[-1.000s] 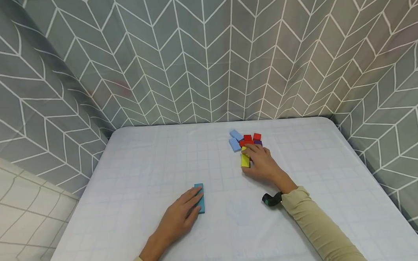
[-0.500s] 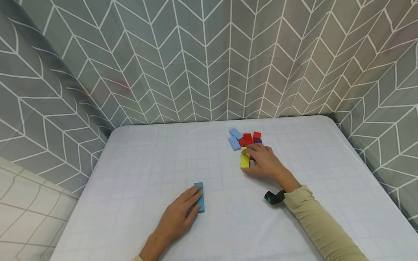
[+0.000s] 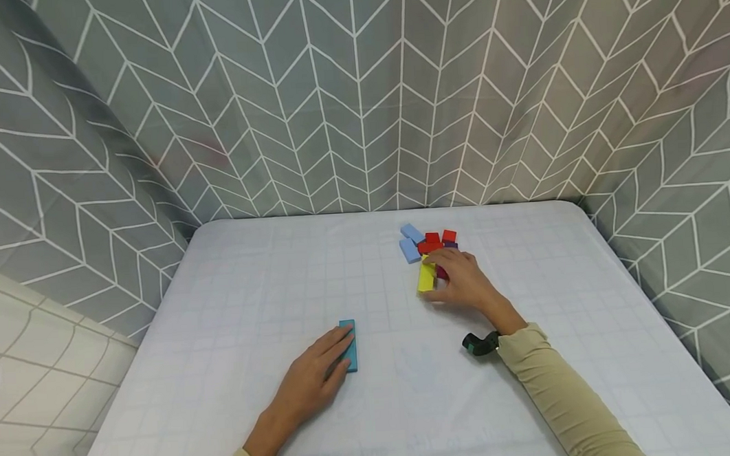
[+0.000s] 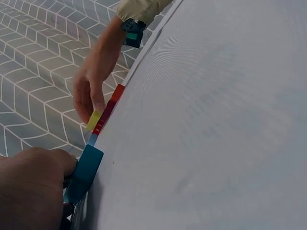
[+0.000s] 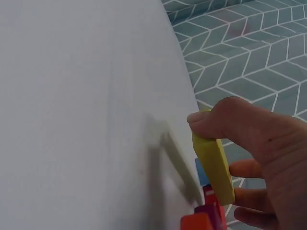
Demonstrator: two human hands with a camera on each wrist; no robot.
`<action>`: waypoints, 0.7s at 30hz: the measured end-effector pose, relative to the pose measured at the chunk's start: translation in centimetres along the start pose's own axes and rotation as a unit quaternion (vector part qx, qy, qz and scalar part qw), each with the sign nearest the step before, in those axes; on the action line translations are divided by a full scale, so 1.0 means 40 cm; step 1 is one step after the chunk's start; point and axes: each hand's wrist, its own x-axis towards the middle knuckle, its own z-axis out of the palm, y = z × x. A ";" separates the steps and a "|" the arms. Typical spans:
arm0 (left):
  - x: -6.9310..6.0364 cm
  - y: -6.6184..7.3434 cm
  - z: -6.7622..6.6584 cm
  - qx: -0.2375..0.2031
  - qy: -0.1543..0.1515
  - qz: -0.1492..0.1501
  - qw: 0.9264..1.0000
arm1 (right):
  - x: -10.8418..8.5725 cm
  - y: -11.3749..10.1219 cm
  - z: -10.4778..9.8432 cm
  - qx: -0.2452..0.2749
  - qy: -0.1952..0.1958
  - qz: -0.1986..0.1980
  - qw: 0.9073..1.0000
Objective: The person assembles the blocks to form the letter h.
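In the head view my left hand (image 3: 313, 375) rests on a long teal block (image 3: 350, 353), its fingers fairly straight across the top. The left wrist view shows that hand above the teal block (image 4: 84, 172), with some fingers hidden. Farther back, my right hand (image 3: 460, 278) pinches a yellow block (image 3: 426, 278) by its ends. In the right wrist view the thumb presses one end of the yellow block (image 5: 213, 165) and fingers touch the other. The yellow block is tilted, and its shadow falls apart from it. Beside it, a dark red block (image 3: 442, 273) is partly covered by the hand.
Behind the right hand lie two light blue blocks (image 3: 410, 250), several red blocks (image 3: 431, 248) and a dark purple block (image 3: 450, 245). A white cloth covers the table (image 3: 269, 281). Patterned grey curtains (image 3: 359, 118) hang along its back and sides.
The yellow block has tilted and shifted slightly left in my right hand, showing more of the dark red block. My left hand and the teal block have stayed put.
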 end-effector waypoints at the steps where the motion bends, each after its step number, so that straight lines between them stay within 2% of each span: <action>1: 0.000 0.000 0.000 0.001 0.000 0.000 1.000 | 0.002 -0.005 -0.002 0.000 0.001 -0.002 1.000; 21: -0.003 0.004 -0.001 0.006 -0.004 -0.006 1.000 | 0.030 -0.111 -0.003 0.018 0.025 -0.057 0.998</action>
